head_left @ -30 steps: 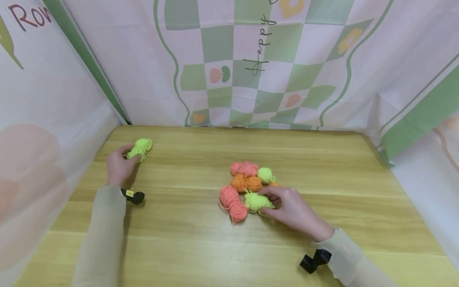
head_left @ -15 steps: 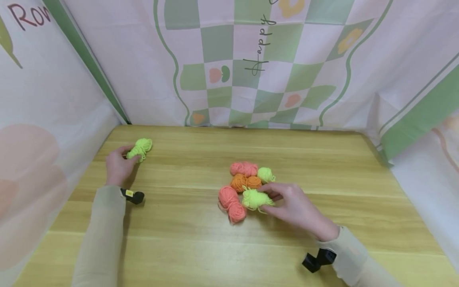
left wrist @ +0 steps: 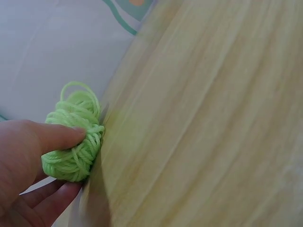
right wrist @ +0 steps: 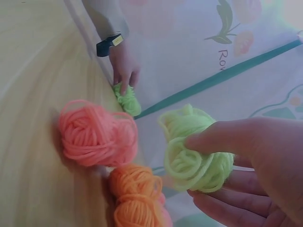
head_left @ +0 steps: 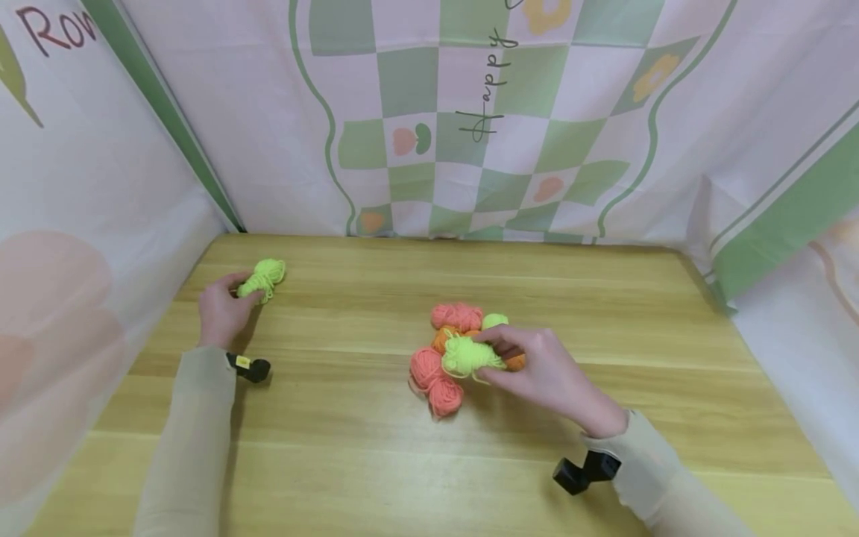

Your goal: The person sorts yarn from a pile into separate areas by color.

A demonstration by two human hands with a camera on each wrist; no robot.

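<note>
At the table's far left, my left hand (head_left: 226,309) pinches a small yellow-green yarn skein (left wrist: 71,137) between thumb and fingers, low against the wood. My right hand (head_left: 546,377) grips another yellow-green yarn skein (right wrist: 194,151) by its right end, raised over the cluster of yarn in the middle. Under and around it lie a coral skein (head_left: 444,395) in front, an orange skein (right wrist: 137,196), a second coral skein (head_left: 458,316) at the back and a yellow-green one (head_left: 495,320). More orange yarn (head_left: 515,363) shows beneath my right fingers, mostly hidden.
The wooden table (head_left: 349,447) reaches back to a printed cloth curtain (head_left: 416,186), with more cloth along the left and right sides. A black wrist camera (head_left: 587,471) hangs below my right wrist, and another (head_left: 250,368) sits at my left wrist.
My right hand has lifted its yellow-green skein off the table beside the front coral one and carried it slightly left and back, over the orange skein. The left hand stays put.
</note>
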